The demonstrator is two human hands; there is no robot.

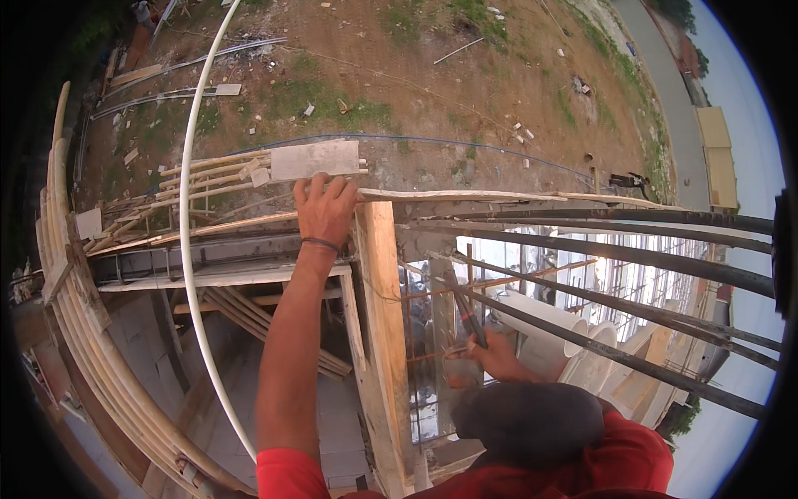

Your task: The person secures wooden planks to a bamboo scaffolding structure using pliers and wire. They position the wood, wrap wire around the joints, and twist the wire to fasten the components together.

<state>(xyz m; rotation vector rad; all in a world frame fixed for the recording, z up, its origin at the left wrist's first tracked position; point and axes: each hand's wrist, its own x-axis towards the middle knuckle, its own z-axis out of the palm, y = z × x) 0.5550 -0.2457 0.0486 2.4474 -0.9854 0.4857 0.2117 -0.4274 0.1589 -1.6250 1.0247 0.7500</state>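
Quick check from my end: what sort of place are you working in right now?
Most likely an outdoor building site, seen from high up. The left hand grips a wooden plank of rough formwork, the right hand holds a tool among steel bars, and bare dirt ground with scattered scraps lies below.

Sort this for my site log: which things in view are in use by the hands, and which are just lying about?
In use:
left hand gripping the wooden plank
right hand holding pliers
rebar cage

Lying about:
white pipe
board
wood scraps
steel bars
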